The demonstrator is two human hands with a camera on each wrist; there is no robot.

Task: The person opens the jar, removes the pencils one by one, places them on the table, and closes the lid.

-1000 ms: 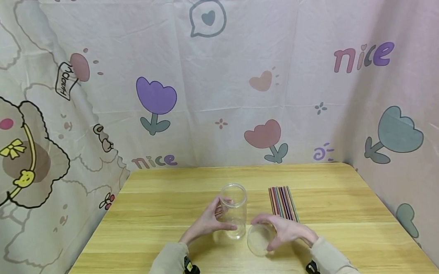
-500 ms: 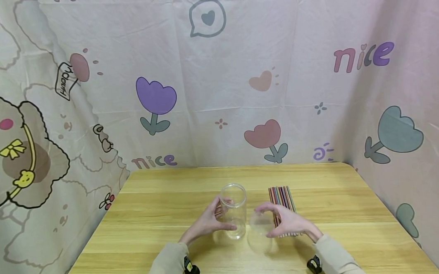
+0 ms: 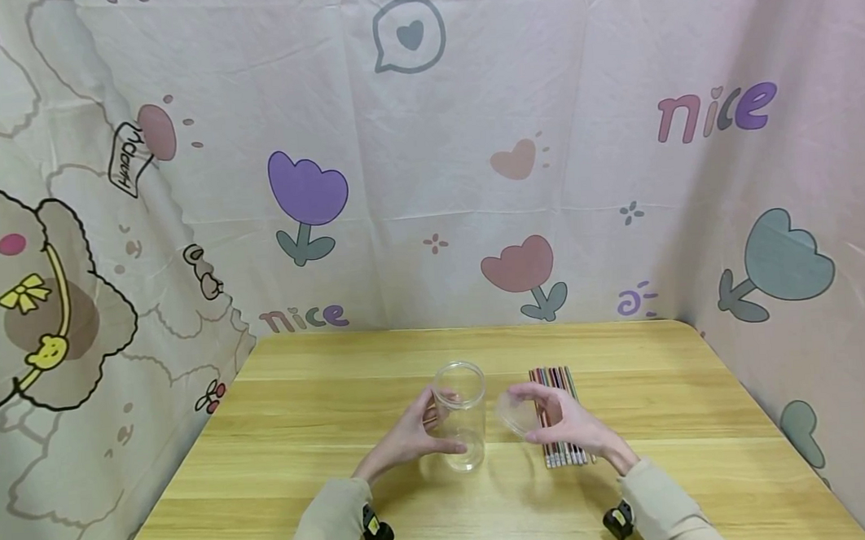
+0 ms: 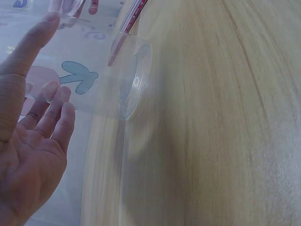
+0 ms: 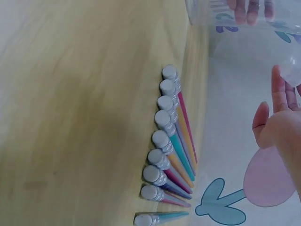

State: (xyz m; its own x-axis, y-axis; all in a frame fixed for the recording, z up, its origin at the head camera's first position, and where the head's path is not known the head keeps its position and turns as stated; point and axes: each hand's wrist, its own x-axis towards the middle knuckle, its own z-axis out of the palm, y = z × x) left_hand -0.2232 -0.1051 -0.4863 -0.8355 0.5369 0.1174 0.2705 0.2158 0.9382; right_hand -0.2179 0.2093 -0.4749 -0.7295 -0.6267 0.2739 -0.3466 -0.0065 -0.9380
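A tall clear jar (image 3: 466,419) stands upright on the table, its top uncovered. My left hand (image 3: 409,436) grips it from the left, thumb in front and fingers behind; the left wrist view shows the jar's clear base (image 4: 135,82) at the wood. Right of the jar, my right hand (image 3: 571,422) holds a clear round lid (image 3: 514,417) tilted between thumb and fingers, raised over the table. Beneath and behind that hand lies a row of colored pencils (image 3: 557,457), their white eraser ends toward me. In the right wrist view the lid (image 5: 291,71) shows only partly.
The wooden table (image 3: 321,390) reaches back to a hanging printed cloth (image 3: 426,140), and another cloth (image 3: 56,224) hangs on the left side. Each wrist wears a small black camera, the left one (image 3: 376,531) near the table's front.
My right hand has lifted the lid off the table and moved up and slightly right, uncovering the pencils' eraser ends. The left hand and jar have stayed in place.
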